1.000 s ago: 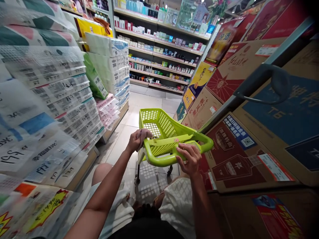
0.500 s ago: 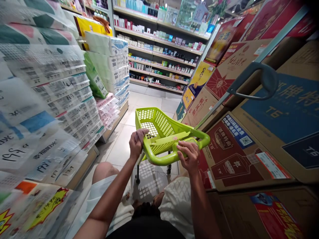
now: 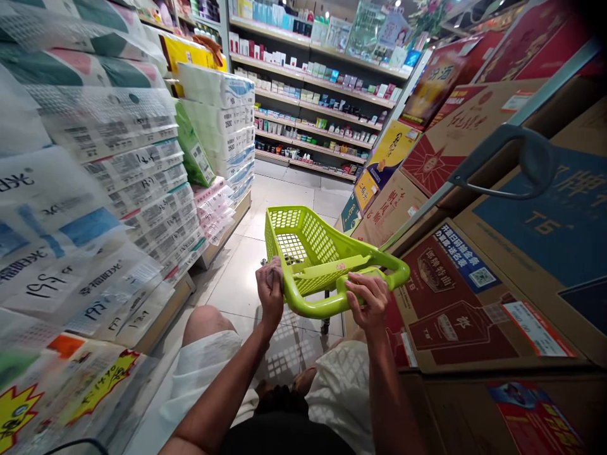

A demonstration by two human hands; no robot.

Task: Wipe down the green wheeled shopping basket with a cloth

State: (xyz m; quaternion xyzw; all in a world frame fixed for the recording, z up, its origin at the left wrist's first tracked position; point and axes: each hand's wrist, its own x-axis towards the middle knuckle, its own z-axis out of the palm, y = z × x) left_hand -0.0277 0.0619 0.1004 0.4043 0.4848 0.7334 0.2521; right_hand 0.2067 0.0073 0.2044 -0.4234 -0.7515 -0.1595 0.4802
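A lime-green plastic shopping cart (image 3: 327, 306) stands in front of me, its slatted basket angled toward the far left. My left hand (image 3: 271, 287) is closed round the left side of its frame. On the near right part of the handle, my right hand (image 3: 368, 297) grips with curled fingers, its thumb below. Nothing shows in the part of the basket that I can see. One dark wheel (image 3: 325, 325) shows under the cart, above the tiled floor between my legs.
Stacked tissue packs (image 3: 156, 183) line the left side on a low platform. On the right, cardboard liquor cartons (image 3: 455, 297) rise high, with a pole and its grey handle (image 3: 516, 164) in front. Cosmetics shelves (image 3: 308, 95) stand across the aisle's far end.
My view has turned slightly left, so the shelves, cartons and cart sit further right in the picture. Both hands keep their hold on the cart.
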